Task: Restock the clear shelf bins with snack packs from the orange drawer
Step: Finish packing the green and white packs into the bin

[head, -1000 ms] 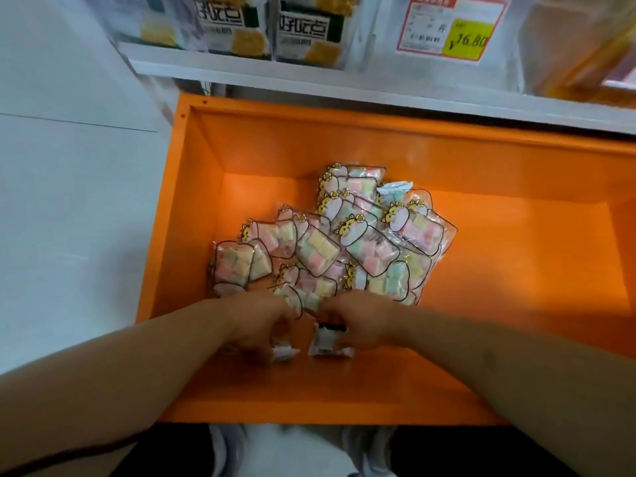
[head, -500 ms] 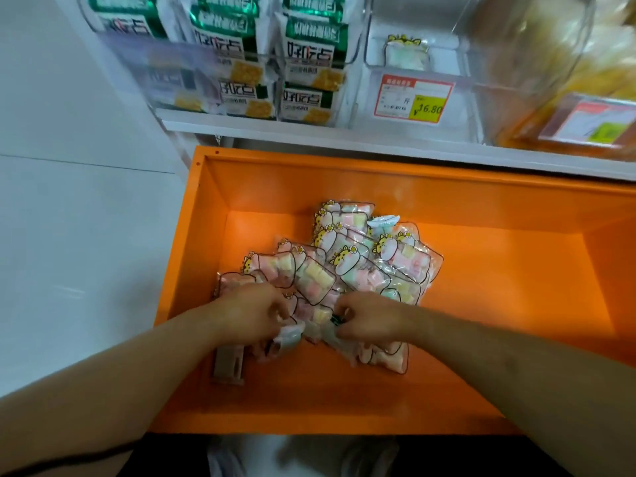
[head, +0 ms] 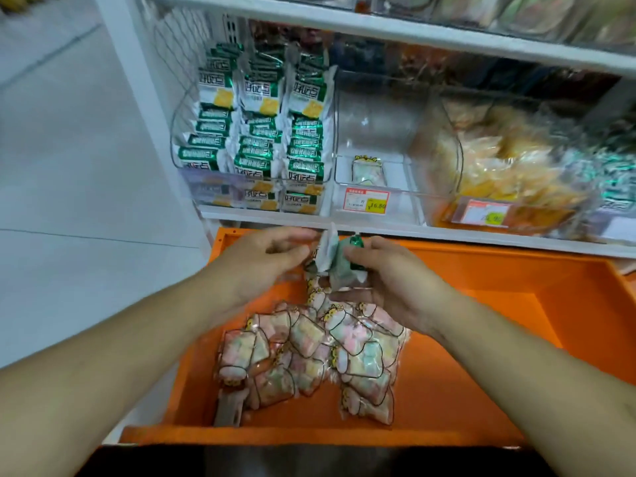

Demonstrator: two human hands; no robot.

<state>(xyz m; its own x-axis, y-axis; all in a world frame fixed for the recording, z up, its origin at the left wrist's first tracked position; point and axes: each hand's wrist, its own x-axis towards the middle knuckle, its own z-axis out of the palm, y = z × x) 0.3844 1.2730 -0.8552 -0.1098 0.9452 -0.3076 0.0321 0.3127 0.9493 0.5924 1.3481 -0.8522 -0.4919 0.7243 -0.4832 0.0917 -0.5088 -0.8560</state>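
I see right hand (head: 389,280) curled round green-white packs (head: 339,261), raised over drawer (head: 481,325); left hand (head: 265,259) loosely curled at packs' left edge, grip unclear through blur; marshmallow packs (head: 316,352) heaped in drawer; middle bin (head: 375,139) holds one pack (head: 367,171).

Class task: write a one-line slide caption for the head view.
Both hands lift green-and-white packs from the orange drawer.

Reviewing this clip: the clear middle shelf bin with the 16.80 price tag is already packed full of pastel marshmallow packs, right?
Not quite. In the head view the clear middle shelf bin with the 16.80 price tag holds only one pastel marshmallow pack; the rest of it looks empty.
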